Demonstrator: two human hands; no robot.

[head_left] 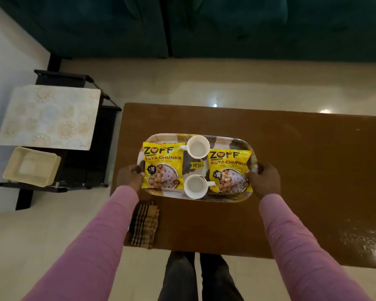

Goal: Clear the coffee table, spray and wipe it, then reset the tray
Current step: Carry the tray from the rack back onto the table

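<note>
Left hand curled around the left end of the tray, thumb on top of the rim, fingers out of sight beneath. Right hand gripping the right end the same way, thumb over the edge and touching the corner of a packet. Between the two hands, on the tray: a yellow snack packet just beside the left thumb, a second yellow packet just beside the right thumb, and two empty white cups in the middle, one cup on the side away from the hands with its handle pointing toward the left packet, the other cup on the near side with its handle resting on the right packet. A small yellow price tag lying between the cups. Cannot tell whether the tray rests on the brown coffee table or hangs just above it. Below the left wrist, a folded checked cloth at the near left edge of the table, partly covered by the pink sleeve. Well out past the left hand, a dark side stand with a pale patterned mat and a cream basket.
</note>
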